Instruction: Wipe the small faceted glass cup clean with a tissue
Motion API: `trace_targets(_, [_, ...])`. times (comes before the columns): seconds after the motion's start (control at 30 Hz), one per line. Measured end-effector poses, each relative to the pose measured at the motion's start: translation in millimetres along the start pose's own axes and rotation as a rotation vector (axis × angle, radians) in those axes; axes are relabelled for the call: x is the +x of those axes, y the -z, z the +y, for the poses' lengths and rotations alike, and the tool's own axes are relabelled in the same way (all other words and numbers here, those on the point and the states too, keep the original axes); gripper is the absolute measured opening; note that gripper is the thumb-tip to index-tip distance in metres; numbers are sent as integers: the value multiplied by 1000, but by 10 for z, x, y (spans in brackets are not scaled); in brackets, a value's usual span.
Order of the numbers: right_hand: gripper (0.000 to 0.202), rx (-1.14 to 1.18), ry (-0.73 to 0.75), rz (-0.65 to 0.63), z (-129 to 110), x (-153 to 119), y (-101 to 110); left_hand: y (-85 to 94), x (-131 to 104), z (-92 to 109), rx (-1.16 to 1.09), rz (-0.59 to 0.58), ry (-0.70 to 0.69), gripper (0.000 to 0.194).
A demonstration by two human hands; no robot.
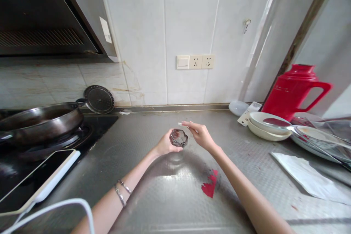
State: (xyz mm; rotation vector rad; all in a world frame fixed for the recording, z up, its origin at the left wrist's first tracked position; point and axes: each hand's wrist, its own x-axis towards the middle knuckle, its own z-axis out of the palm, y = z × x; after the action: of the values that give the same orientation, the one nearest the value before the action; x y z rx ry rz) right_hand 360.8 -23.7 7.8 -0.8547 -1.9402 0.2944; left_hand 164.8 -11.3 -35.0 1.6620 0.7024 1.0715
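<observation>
My left hand (168, 144) wraps around the side of a small faceted glass (178, 138) of smoky, see-through material, held above the steel counter. Its mouth faces up toward me, and dark reddish patches show inside. Just to the right of the glass is my right hand (201, 135), its fingers pressed together and pointing left over the rim. A small white piece (180, 123) sticks out at those fingertips; its kind is too small to make out. On the counter below, a torn red scrap (210, 184) lies near my right forearm.
To the left are a metal pan (41, 120) on a black cooktop and a phone (38, 182) with a white cable. At right stand a red thermos jug (293, 91), stacked bowls (267, 135) and a white folded tissue (309, 175). Wall sockets (202, 62) are behind.
</observation>
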Motion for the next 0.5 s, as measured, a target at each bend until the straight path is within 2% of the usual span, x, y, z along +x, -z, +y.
trace_targets(0.13, [39, 22, 98, -166, -2, -32, -97, -17, -5, -27, 19, -14, -24, 84])
trace_targets(0.23, [41, -12, 93, -161, 7, -35, -89, -6, 13, -12, -4, 37, -44, 80])
trace_targets(0.5, [40, -87, 158, -104, -13, -45, -91, 68, 77, -37, -23, 277, -48, 75])
